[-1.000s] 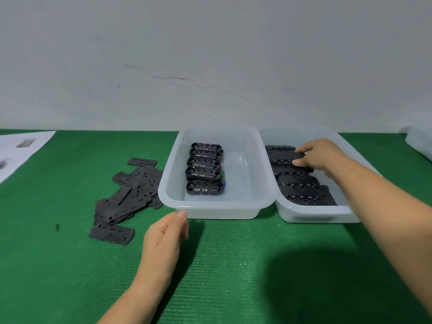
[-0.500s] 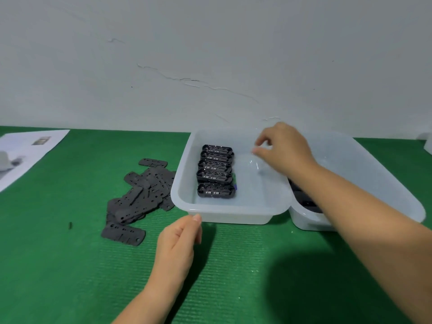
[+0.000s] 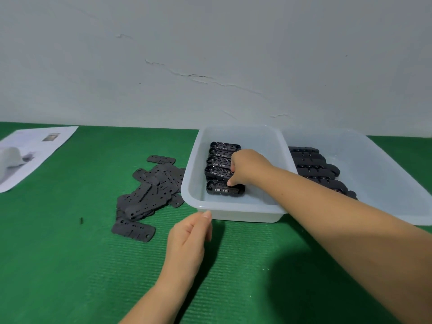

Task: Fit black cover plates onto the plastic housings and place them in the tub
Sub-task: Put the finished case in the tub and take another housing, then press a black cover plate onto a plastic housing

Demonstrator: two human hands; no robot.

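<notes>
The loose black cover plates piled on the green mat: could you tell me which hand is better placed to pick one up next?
Probably the left hand: it hovers empty over the green mat, beside the pile of flat black cover plates. The right hand is inside the translucent plastic tub, fingers on a black plastic housing.

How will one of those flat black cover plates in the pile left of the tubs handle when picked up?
Probably light and fairly stiff: the cover plates look thin and flat and keep their shape where they overlap in the pile. Lifting a single one off the green mat may be fiddly, since the nearest one lies flush with little edge showing. Rolling is unlikely, but stacked ones could slide.
</notes>
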